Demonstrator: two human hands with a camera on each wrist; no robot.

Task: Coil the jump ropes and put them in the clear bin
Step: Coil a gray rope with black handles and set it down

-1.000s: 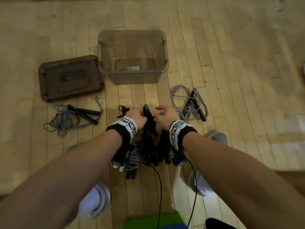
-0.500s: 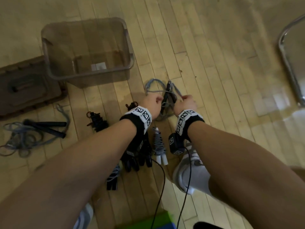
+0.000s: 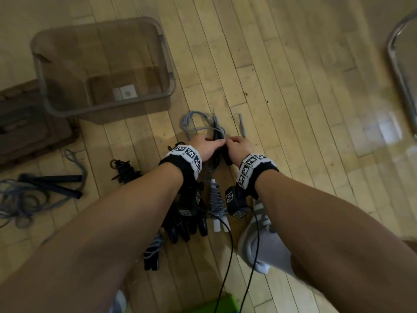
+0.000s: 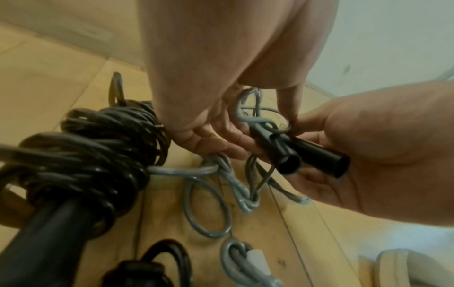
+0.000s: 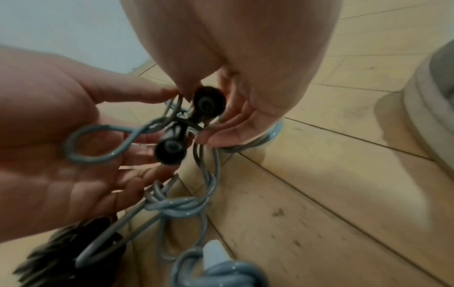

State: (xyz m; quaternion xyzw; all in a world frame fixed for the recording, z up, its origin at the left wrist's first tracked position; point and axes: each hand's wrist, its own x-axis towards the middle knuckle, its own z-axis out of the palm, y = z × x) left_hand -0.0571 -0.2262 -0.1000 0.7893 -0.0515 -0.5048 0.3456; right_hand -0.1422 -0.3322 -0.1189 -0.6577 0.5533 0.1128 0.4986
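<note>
Grey jump rope (image 3: 198, 128) w/ two black handles (image 4: 307, 157) being lifted just off the wood floor, handles side by side, cord trailing in loose tangled loops below. Clear bin (image 3: 167, 71) sitting upright beyond it, nothing inside but a small label on the bottom. Another grey rope w/ black handles (image 3: 33, 190) sprawling uncoiled far left. Black coiled rope (image 3: 124, 171) lying nearer, left of centre. More coiled bundles lying close in: black ones (image 3: 187, 224), a grey one w/ white handles (image 3: 217, 206), a grey one w/ black handles (image 3: 152, 253).
</note>
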